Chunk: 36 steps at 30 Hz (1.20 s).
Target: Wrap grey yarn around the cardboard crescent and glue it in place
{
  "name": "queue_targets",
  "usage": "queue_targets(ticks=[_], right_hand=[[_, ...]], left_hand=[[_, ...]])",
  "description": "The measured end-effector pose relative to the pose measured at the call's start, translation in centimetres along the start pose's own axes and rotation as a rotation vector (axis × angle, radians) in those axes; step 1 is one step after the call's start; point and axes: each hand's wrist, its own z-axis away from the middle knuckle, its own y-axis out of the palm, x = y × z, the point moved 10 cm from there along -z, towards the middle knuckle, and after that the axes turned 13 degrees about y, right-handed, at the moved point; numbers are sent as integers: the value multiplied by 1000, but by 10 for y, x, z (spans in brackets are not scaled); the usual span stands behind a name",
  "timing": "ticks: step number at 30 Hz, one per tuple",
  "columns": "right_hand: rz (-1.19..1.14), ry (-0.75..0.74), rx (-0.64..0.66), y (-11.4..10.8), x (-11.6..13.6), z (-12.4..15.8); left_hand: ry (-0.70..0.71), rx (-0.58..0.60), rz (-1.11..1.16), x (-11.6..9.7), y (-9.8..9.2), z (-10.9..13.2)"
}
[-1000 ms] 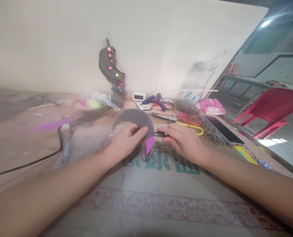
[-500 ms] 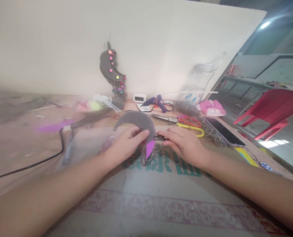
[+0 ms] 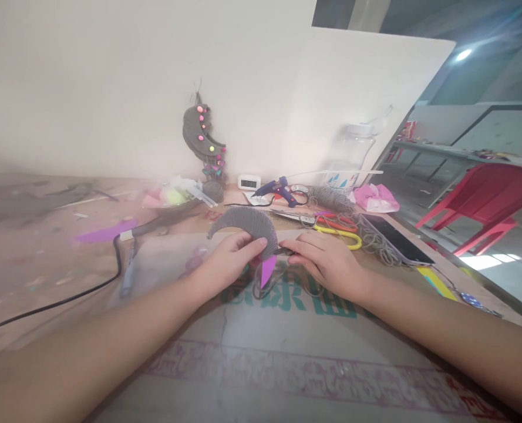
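Note:
My left hand (image 3: 238, 258) pinches a crescent (image 3: 247, 220) closely wound with grey yarn, thumb on top near its lower end. Its bare purple tip (image 3: 268, 270) sticks out below the winding. At the crescent's right edge, my right hand (image 3: 322, 258) is closed on grey yarn (image 3: 283, 251) that runs to the winding; the strand is dark and blurred between the fingertips. Loops of loose yarn (image 3: 257, 289) hang around the purple tip and under my right hand.
Behind my hands lie scissors with yellow and red handles (image 3: 337, 232), a blue glue gun (image 3: 278, 191), a white clock (image 3: 249, 183) and tangled yarn (image 3: 379, 244). A phone (image 3: 397, 239) is at right. A decorated crescent (image 3: 199, 132) hangs at the wall. A black cord (image 3: 88, 286) crosses the left side.
The view has shifted slightly, so the background sits lower in the picture. Both hands keep nearly the same hold on the crescent and the yarn.

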Motion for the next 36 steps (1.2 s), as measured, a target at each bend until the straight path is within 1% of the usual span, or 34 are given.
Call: queue_targets(ticks=[4,13,18,23,31,36], right_hand=[[-5,-2,-5,0,0,0],[-42,3,-7,-4,0,1],[-37,-13,-37,-8,1,2],[-23,-12,-25,-7,2,1],[0,5,-1,-3,-1,1],[-12,2,-1,-3,-1,1]], left_hand=[[-36,25,53,2,3,1],[-34,-19,31,-1,-1,1],[-55,-2,62,0,1,1],[-42,2,66,3,1,1],[-77,37,67,3,3,2],[-85,39,91,4,3,2]])
